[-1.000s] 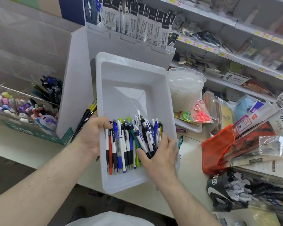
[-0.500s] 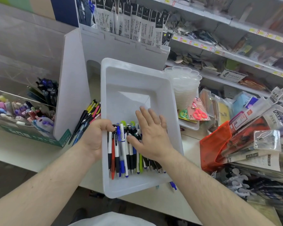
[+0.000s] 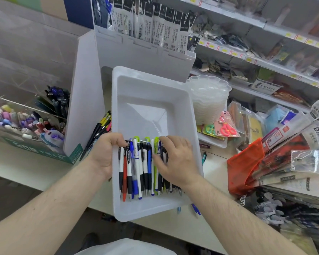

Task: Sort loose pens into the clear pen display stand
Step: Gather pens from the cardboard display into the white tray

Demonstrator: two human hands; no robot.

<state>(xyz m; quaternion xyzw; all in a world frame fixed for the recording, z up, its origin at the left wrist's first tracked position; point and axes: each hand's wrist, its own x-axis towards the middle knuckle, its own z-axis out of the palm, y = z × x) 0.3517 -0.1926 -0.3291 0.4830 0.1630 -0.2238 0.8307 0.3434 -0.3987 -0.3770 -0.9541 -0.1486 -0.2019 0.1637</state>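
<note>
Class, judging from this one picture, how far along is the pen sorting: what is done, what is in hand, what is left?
Done: the pens lie side by side in the white tray. In hand: the left hand grips the tray's edge while the right hand rests on the row. Left: none has visibly gone into a stand.

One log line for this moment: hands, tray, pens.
left hand: grips tray edge | right hand: on pens, curled | pens: tray's near end
</note>
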